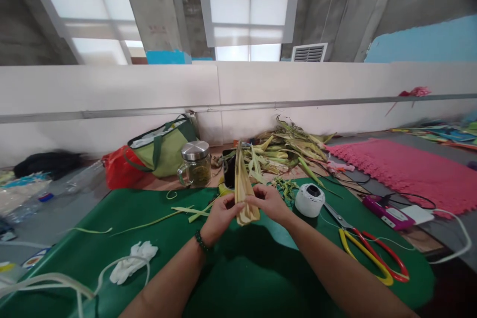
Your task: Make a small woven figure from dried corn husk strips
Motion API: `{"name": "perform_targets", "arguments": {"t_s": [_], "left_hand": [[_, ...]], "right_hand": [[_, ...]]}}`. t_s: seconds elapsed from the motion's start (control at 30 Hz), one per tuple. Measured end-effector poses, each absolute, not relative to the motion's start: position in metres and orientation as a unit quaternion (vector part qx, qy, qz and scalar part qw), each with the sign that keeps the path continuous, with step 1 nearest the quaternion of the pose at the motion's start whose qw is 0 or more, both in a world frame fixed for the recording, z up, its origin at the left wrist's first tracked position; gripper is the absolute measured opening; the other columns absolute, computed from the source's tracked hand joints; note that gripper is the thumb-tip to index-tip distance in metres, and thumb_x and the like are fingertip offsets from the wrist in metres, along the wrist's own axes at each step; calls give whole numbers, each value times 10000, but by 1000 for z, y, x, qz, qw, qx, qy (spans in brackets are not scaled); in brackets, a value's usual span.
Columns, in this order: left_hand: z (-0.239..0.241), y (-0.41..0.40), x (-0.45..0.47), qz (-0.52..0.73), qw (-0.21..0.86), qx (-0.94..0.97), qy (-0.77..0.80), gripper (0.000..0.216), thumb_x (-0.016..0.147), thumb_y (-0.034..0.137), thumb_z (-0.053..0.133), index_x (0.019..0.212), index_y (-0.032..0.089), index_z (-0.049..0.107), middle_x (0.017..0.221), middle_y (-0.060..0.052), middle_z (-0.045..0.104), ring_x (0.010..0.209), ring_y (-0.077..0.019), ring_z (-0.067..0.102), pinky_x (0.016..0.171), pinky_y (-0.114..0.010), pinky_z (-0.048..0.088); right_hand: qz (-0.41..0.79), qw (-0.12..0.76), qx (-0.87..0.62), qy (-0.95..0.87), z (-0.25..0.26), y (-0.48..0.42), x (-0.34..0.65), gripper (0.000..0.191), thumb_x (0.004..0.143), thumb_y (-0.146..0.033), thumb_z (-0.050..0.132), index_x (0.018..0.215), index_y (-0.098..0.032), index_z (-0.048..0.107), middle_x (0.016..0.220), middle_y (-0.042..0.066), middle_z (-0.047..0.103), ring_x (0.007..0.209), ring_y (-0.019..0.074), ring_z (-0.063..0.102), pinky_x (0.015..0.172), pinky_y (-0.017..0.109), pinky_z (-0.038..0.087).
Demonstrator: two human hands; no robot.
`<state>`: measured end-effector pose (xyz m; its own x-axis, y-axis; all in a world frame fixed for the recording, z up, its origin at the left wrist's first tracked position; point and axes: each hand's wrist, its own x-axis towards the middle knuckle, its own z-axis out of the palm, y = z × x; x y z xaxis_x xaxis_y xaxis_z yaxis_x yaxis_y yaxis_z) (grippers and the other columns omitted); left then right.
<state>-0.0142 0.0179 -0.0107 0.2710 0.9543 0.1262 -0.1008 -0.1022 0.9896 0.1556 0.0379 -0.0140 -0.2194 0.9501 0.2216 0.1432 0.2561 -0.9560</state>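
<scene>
Over the middle of the green mat (164,258), a pale, folded corn husk (244,186) stands upright between my two hands. My left hand (221,216) pinches its lower left side, and a dark beaded bracelet circles that wrist. On the other side, my right hand (274,202) pinches the husk near the same height, thumb towards the left thumb. Just right of my right hand is a spool of white thread (310,200). Scissors (367,248) with red and yellow handles lie beyond it. Green husk strips (190,212) are scattered left of my left hand.
A pile of corn husks (294,146) lies at the back. Left of it are a phone (228,169), a lidded glass jar (196,166) and a green bag (164,149). Crumpled white tissue (134,262) sits front left. A purple power strip (387,212) and pink cloth (406,171) are right.
</scene>
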Motion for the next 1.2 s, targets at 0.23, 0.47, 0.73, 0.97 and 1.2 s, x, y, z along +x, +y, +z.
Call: {"name": "perform_targets", "arguments": {"t_s": [0.23,0.47,0.73,0.97,1.2], "left_hand": [[-8,19,-15,448,681,447,370,369,574,381,814,803,105,727,735,-70,720,664,-166,641,676,-272,498],[-9,18,-12,465,693,402,377,340,572,389,814,752,123,703,681,-44,696,606,-128,629,604,-228,501],[-8,18,-12,464,648,458,395,422,570,353,801,908,133,677,916,-92,696,780,-205,644,604,-278,517],[-13,18,-10,463,586,515,420,390,586,409,797,821,123,674,783,-59,681,698,-160,613,575,-232,488],[-11,19,-13,467,598,499,419,394,579,422,797,822,130,698,811,-80,697,690,-171,626,574,-253,503]], "right_hand": [[656,467,-338,-487,-25,43,162,360,578,-480,789,683,-157,672,630,-15,598,560,96,513,571,239,415],[733,470,-269,-412,-28,42,157,320,566,-405,816,737,-163,698,672,22,671,629,146,614,629,268,475],[681,465,-318,-468,-27,43,151,362,632,-438,711,877,-172,693,794,60,705,816,243,656,745,352,496],[384,549,-430,-605,-31,32,152,444,828,-494,489,1160,-202,525,1074,91,639,985,247,582,859,363,431],[353,503,-459,-642,-29,44,165,192,760,-344,572,900,-221,620,773,16,639,739,207,574,685,319,453]]}}
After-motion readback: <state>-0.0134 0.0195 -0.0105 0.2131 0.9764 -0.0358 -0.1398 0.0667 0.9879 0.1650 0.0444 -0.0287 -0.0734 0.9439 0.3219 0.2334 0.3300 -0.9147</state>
